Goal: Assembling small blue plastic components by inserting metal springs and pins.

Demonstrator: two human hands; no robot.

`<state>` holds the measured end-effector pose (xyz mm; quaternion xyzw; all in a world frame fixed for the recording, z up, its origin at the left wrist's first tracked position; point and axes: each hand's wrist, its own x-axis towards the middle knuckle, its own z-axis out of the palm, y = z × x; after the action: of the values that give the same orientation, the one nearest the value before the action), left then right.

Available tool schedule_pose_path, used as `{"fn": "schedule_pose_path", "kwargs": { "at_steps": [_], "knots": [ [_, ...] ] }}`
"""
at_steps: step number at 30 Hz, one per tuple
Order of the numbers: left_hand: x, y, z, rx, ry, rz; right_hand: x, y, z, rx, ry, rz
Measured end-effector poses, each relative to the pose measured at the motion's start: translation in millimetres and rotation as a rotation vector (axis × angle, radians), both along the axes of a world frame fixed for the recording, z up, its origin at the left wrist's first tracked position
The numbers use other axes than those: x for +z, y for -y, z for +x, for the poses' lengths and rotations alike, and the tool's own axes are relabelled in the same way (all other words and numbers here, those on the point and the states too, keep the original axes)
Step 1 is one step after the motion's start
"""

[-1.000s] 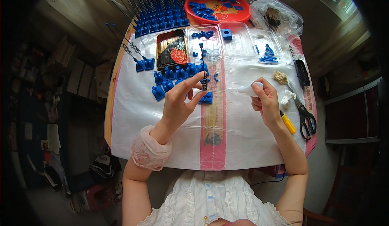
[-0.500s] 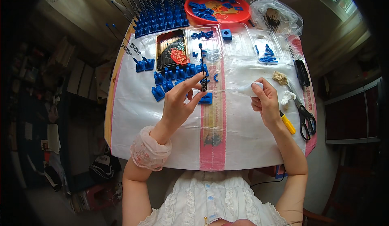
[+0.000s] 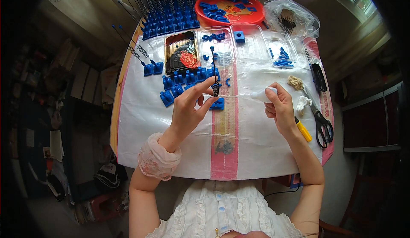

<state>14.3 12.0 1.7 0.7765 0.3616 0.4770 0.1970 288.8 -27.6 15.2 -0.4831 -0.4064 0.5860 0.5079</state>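
Note:
Between the thumb and forefinger of my left hand (image 3: 191, 108) is a black spring rod (image 3: 215, 88), held upright with a blue tip at its top. A blue plastic base (image 3: 217, 104) sits just under the spring; whether the two are joined I cannot tell. My right hand (image 3: 277, 105) is closed round a small white squeeze bottle (image 3: 265, 94), its nozzle pointing left toward the spring. Several more blue bases (image 3: 178, 79) stand in rows beyond my left hand, and two with spring rods attached (image 3: 153, 68) stand further left.
Many finished-looking spring pieces (image 3: 171, 22) crowd the far left. A red tray (image 3: 256, 19) of blue parts, clear plastic boxes (image 3: 250, 56), a black box (image 3: 168, 67) and a plastic bag (image 3: 309, 20) line the back. Scissors (image 3: 323, 131) and a yellow-handled tool (image 3: 303, 130) lie right.

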Motion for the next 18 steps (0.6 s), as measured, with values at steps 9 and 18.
{"fn": "schedule_pose_path", "kwargs": {
  "at_steps": [9,18],
  "knots": [
    [-3.6,-2.2,-1.2,-0.012,-0.014,0.040,2.5,1.6,3.6,-0.037,-0.076,-0.086],
    [-4.0,-2.6,-2.3,-0.015,-0.013,0.042,-15.6,4.4,3.9,-0.022,-0.128,-0.063]
  ]
}}
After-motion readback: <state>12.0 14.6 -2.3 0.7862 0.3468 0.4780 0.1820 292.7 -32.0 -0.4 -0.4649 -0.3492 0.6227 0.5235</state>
